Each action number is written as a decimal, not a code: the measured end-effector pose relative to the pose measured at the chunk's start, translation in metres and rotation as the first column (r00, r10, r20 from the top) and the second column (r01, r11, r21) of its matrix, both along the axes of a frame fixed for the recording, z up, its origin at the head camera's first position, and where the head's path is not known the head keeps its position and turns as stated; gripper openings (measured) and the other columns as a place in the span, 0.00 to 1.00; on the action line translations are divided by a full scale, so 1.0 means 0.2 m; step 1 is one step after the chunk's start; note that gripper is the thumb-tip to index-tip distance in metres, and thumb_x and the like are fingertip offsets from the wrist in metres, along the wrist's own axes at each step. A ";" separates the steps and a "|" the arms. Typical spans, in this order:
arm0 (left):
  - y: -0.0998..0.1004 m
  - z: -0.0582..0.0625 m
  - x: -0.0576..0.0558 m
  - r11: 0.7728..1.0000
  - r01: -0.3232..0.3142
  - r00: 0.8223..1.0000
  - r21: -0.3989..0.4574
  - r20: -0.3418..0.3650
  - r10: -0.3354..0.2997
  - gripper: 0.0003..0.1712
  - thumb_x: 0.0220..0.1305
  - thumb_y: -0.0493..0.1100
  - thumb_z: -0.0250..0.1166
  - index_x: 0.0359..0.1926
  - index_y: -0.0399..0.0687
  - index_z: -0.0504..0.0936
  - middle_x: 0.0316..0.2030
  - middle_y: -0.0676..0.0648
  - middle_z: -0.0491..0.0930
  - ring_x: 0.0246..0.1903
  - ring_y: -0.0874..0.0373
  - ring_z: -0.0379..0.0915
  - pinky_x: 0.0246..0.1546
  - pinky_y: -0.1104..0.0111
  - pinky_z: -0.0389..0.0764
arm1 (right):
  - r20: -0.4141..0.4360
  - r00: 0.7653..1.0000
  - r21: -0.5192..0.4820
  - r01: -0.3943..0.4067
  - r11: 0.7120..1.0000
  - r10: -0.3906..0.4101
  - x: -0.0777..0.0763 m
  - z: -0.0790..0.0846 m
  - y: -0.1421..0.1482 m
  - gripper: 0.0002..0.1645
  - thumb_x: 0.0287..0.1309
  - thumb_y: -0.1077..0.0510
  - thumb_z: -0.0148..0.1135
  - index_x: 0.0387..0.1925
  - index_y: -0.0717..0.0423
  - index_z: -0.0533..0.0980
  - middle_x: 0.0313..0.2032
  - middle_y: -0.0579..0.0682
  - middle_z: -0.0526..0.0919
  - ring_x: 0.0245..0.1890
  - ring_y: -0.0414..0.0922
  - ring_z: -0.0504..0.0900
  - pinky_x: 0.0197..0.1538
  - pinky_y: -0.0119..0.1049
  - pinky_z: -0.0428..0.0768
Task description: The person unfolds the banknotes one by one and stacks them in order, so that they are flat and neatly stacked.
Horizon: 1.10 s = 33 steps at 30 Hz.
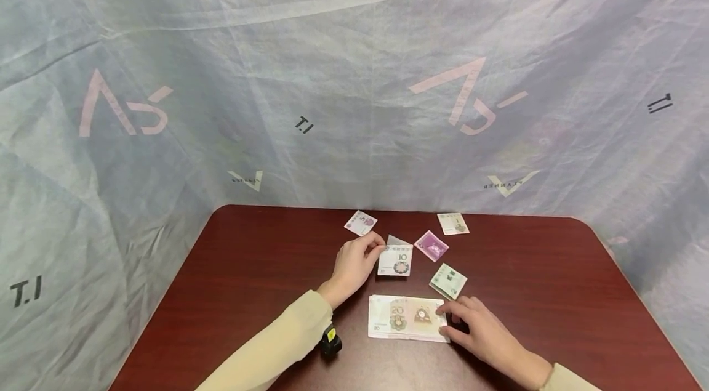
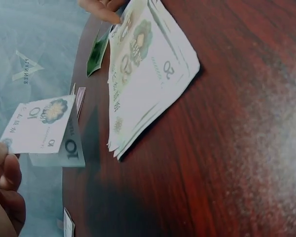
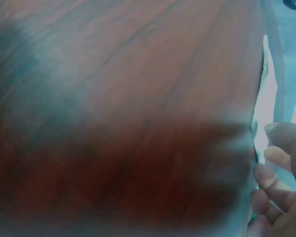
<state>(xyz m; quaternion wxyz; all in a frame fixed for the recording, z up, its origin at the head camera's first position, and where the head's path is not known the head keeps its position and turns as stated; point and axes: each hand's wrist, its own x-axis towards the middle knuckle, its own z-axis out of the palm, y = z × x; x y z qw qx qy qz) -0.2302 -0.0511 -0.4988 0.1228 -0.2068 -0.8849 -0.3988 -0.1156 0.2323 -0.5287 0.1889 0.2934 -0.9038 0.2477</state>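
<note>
My left hand (image 1: 354, 262) pinches a folded 10 banknote (image 1: 395, 262) by its edge, between thumb and fingertips. In the left wrist view the folded note (image 2: 39, 126) hangs partly spread, its back half showing below the front. A stack of 20 banknotes (image 1: 382, 317) lies flat at the near middle of the table, its edges slightly fanned. At the stack's right end rests my right hand (image 1: 482, 329), with thumb and index fingertip apart on its edge. The right wrist view shows the stack (image 3: 266, 98) nearly edge-on beside the fingertips.
Behind the hands lie a 5 note (image 1: 361, 223), a purple note (image 1: 432, 246), a 1 note (image 1: 453, 223) and a folded green 2 note (image 1: 450, 281). A black device with a yellow label (image 1: 330, 342) is at the left wrist. Printed grey cloth (image 1: 354, 71) hangs behind the brown table (image 1: 249, 268).
</note>
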 end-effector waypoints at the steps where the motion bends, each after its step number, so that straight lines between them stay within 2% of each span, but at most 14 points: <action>1: 0.00 0.01 0.00 1.000 0.018 1.000 0.006 -0.001 -0.018 0.02 0.73 0.46 0.68 0.40 0.57 0.85 0.34 0.59 0.86 0.25 0.68 0.71 0.30 0.70 0.73 | -0.004 1.000 -0.015 -0.007 1.000 0.007 -0.01 0.02 0.00 0.20 0.45 0.61 0.82 0.41 0.45 0.83 0.29 0.30 0.72 0.32 0.31 0.69 0.34 0.27 0.69; 6: 0.00 0.05 0.02 0.987 0.155 0.988 0.047 0.014 -0.155 0.02 0.72 0.44 0.68 0.40 0.57 0.86 0.36 0.60 0.87 0.28 0.66 0.71 0.33 0.71 0.74 | -0.024 1.000 -0.092 -0.002 0.996 0.000 -0.11 0.17 0.00 0.19 0.50 0.67 0.79 0.43 0.52 0.84 0.30 0.31 0.77 0.31 0.31 0.74 0.34 0.24 0.73; 10: 0.02 0.09 0.04 0.955 0.282 0.957 0.093 0.043 -0.287 0.02 0.72 0.43 0.68 0.40 0.55 0.87 0.35 0.60 0.85 0.26 0.68 0.68 0.30 0.74 0.72 | 0.007 1.000 -0.085 -0.016 0.996 0.016 -0.19 0.29 0.00 0.26 0.53 0.68 0.76 0.55 0.54 0.81 0.33 0.34 0.76 0.30 0.34 0.75 0.33 0.29 0.75; 13: 0.03 0.12 0.06 0.928 0.347 0.933 0.134 0.053 -0.356 0.03 0.72 0.42 0.68 0.40 0.54 0.87 0.34 0.59 0.85 0.23 0.69 0.67 0.26 0.75 0.71 | 0.025 0.998 -0.058 -0.059 0.997 0.061 -0.23 0.32 0.01 0.32 0.53 0.70 0.75 0.61 0.56 0.78 0.34 0.39 0.77 0.31 0.36 0.74 0.32 0.30 0.74; 16: 0.05 0.16 0.09 0.908 0.388 0.917 0.158 0.034 -0.397 0.03 0.73 0.41 0.67 0.40 0.53 0.87 0.35 0.58 0.85 0.25 0.69 0.69 0.27 0.75 0.72 | 0.039 0.996 -0.084 -0.075 0.994 0.078 -0.25 0.31 0.03 0.32 0.53 0.70 0.76 0.60 0.56 0.79 0.35 0.41 0.77 0.31 0.35 0.73 0.31 0.30 0.74; 19: 0.05 0.18 0.10 0.903 0.398 0.914 0.160 0.018 -0.406 0.03 0.74 0.41 0.66 0.41 0.52 0.85 0.36 0.57 0.85 0.30 0.68 0.71 0.31 0.75 0.73 | 0.067 0.996 -0.136 -0.052 0.989 0.061 -0.25 0.30 0.06 0.26 0.52 0.69 0.77 0.54 0.53 0.82 0.34 0.41 0.76 0.30 0.32 0.69 0.29 0.32 0.73; 22: 0.04 0.18 0.11 0.905 0.389 0.916 0.173 0.034 -0.400 0.03 0.76 0.42 0.64 0.42 0.51 0.83 0.36 0.55 0.84 0.27 0.68 0.71 0.27 0.75 0.74 | 0.148 0.989 -0.194 -0.001 0.981 0.030 -0.24 0.29 0.08 0.18 0.53 0.67 0.77 0.44 0.49 0.84 0.32 0.42 0.76 0.30 0.32 0.69 0.30 0.33 0.72; 25: 0.01 0.18 0.11 0.924 0.347 0.932 0.161 0.051 -0.359 0.03 0.77 0.43 0.62 0.44 0.50 0.80 0.35 0.55 0.83 0.24 0.68 0.69 0.24 0.75 0.72 | 0.282 0.959 -0.270 0.058 0.961 0.021 -0.23 0.31 0.10 0.11 0.56 0.64 0.76 0.38 0.48 0.83 0.32 0.42 0.77 0.30 0.34 0.72 0.31 0.33 0.73; 28: -0.01 0.17 0.12 0.940 0.309 0.947 0.145 0.048 -0.319 0.02 0.77 0.43 0.62 0.44 0.51 0.80 0.32 0.56 0.82 0.24 0.68 0.67 0.25 0.74 0.70 | 0.380 0.925 -0.339 0.118 0.933 0.021 -0.22 0.32 0.11 0.07 0.61 0.63 0.73 0.37 0.49 0.82 0.32 0.41 0.80 0.30 0.35 0.76 0.32 0.32 0.75; 30: -0.02 0.15 0.12 0.947 0.290 0.954 0.135 0.034 -0.297 0.02 0.77 0.42 0.62 0.44 0.50 0.80 0.31 0.56 0.82 0.24 0.68 0.66 0.26 0.74 0.70 | 0.389 0.921 -0.357 0.133 0.925 0.018 -0.21 0.32 0.11 0.07 0.63 0.64 0.71 0.37 0.49 0.81 0.31 0.42 0.82 0.31 0.36 0.78 0.34 0.31 0.76; 33: -0.03 0.13 0.12 0.955 0.267 0.963 0.128 0.007 -0.270 0.02 0.77 0.41 0.62 0.43 0.50 0.80 0.30 0.55 0.82 0.24 0.68 0.66 0.27 0.75 0.70 | 0.357 0.934 -0.373 0.138 0.918 0.005 -0.19 0.32 0.10 0.08 0.64 0.66 0.70 0.37 0.49 0.81 0.30 0.45 0.84 0.30 0.36 0.79 0.34 0.30 0.76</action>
